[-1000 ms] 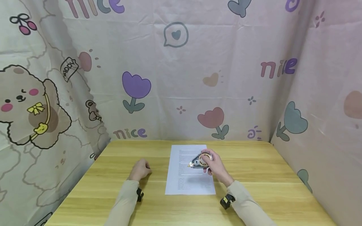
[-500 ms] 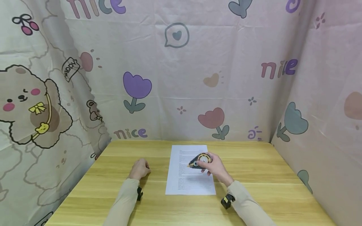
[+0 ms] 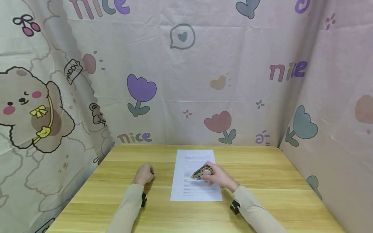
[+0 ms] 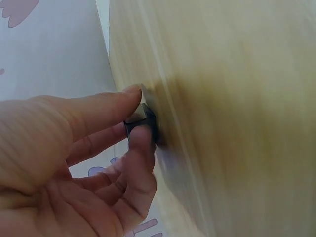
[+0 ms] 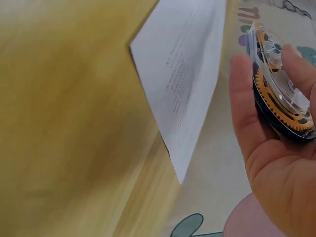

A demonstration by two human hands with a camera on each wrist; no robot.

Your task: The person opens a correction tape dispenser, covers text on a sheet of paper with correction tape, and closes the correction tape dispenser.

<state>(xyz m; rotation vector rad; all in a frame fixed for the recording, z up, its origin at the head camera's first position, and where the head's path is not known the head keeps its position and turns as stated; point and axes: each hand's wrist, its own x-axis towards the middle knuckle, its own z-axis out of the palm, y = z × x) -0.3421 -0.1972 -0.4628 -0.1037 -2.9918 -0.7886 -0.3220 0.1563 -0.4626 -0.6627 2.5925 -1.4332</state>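
My right hand (image 3: 220,177) grips a correction tape (image 3: 200,171) over the printed sheet of paper (image 3: 178,191) in the head view. Its narrow tip points left, close over the lines of text. Through the clear case in the right wrist view, the orange gear wheel (image 5: 280,104) shows between thumb and fingers. Left of the sheet, my left hand (image 3: 144,174) rests low at the tabletop. In the left wrist view its thumb and fingertip pinch a small dark piece (image 4: 150,127) with a shiny face, right at the wood; its kind I cannot tell.
The light wooden table (image 3: 262,171) runs back to a patterned cloth (image 3: 180,87), which also hangs along both sides. A small black device (image 3: 144,200) sits at the left wrist and another black device (image 3: 234,207) at the right.
The right hand has come down and a little to the left with the correction tape, lower over the sheet. The left hand and the paper stay put.
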